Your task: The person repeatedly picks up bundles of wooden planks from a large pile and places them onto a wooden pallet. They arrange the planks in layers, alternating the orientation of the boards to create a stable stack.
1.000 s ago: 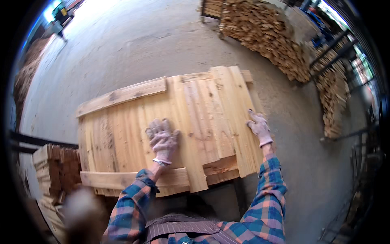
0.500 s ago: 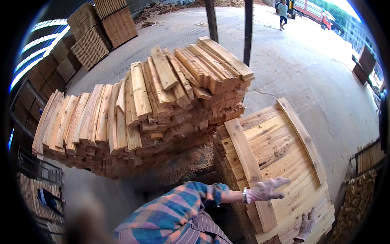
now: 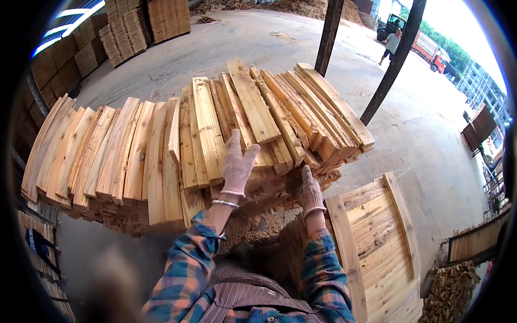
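Observation:
My left hand (image 3: 237, 168), in a pale pink knit glove, is over the near edge of a long pile of sawn boards. Its fingers are stretched apart beside the near end of a loose board (image 3: 253, 105) lying on top; whether they touch it I cannot tell. My right hand (image 3: 311, 195), gloved alike, is seen edge-on with its fingers stretched toward the board ends at the pile's right part. Neither hand holds anything. Right of my right arm stands a lower stack of boards (image 3: 379, 223), with one crosswise board (image 3: 346, 253) along its left side and another (image 3: 403, 220) along its right.
Sawdust (image 3: 258, 226) covers the ground between pile and stack. Two dark posts (image 3: 329, 37) (image 3: 396, 62) rise behind the pile. Tall board stacks (image 3: 126, 40) stand far left. A person (image 3: 391, 46) walks near a red truck (image 3: 431, 51). Wood pieces (image 3: 449, 290) lie at lower right.
Both hands have left the lower stack at the right and come over to the long board pile. The view has swung, and the pile now sits nearer the middle.

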`<state>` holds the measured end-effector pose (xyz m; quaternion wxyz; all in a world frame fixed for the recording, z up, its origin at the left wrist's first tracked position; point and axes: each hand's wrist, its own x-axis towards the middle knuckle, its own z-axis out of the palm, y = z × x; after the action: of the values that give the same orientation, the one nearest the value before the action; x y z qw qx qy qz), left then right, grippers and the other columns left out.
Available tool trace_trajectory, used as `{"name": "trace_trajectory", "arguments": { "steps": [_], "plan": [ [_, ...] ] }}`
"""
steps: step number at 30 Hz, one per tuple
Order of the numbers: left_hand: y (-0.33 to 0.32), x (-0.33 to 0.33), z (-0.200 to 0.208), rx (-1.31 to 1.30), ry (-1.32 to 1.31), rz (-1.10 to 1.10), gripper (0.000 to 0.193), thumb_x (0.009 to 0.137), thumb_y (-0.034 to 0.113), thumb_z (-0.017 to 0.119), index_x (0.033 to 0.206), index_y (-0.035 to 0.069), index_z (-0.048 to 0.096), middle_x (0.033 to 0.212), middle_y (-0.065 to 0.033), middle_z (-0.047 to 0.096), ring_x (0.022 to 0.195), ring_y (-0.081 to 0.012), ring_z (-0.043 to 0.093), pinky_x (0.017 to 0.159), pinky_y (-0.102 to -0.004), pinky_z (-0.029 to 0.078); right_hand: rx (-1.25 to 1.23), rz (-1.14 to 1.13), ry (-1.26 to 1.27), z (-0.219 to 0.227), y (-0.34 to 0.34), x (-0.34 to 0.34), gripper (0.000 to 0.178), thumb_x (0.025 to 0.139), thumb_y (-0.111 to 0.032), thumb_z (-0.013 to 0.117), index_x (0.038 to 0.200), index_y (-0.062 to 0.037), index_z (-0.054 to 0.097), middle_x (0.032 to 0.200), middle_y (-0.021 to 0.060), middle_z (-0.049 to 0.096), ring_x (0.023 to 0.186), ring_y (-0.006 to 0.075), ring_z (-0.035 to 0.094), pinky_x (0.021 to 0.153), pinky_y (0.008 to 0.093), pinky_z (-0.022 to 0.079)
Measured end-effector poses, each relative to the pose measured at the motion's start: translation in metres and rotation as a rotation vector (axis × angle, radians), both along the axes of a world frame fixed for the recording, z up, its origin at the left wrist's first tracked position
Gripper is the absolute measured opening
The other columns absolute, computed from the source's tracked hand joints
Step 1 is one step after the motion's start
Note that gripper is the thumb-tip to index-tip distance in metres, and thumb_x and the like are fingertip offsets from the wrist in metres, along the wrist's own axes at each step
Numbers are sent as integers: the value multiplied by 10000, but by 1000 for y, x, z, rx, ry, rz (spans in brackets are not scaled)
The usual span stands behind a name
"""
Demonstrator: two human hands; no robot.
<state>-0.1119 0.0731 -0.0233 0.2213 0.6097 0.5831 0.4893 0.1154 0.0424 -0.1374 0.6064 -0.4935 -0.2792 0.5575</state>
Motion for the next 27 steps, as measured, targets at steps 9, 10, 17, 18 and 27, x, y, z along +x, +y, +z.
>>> {"name": "trace_trajectory", "arguments": {
  "steps": [9,10,17,18,27],
  "plan": [
    [27,-1,12,-137,223,83,1013,729,576,725,1495,117,247,1353,-269,441,1212,-405,506,1010,-463,426,29,246,135,56,25,-48,482,947,-443,535,1156,-11,583,1012,108,653,870,239,642,761,388,537],
    [30,-3,11,-28,118,99,996,739,517,745,1487,87,249,1300,-265,480,1198,-395,517,1022,-448,419,32,262,131,56,29,-46,485,951,-445,527,1155,-9,581,1022,107,651,881,238,638,767,386,533],
    [111,-62,34,-152,-735,-246,907,855,264,684,1503,22,96,1250,-296,535,1228,-313,514,1075,-379,409,-28,309,63,105,35,-61,524,963,-455,497,1147,25,598,1010,91,638,880,189,608,786,326,498],
    [120,-57,41,-291,-635,-231,811,923,123,611,1507,33,55,1265,-342,510,1244,-318,505,1079,-376,413,-61,325,23,109,42,-54,525,959,-454,508,1164,22,593,1015,92,637,882,186,607,782,324,498],
    [158,-62,-21,-567,-1626,-593,607,988,152,423,1487,19,104,960,-261,605,755,-232,593,673,-257,514,231,325,-553,109,35,-55,712,924,-587,458,1178,70,567,1040,179,647,991,278,596,892,379,465]
  ]
}}
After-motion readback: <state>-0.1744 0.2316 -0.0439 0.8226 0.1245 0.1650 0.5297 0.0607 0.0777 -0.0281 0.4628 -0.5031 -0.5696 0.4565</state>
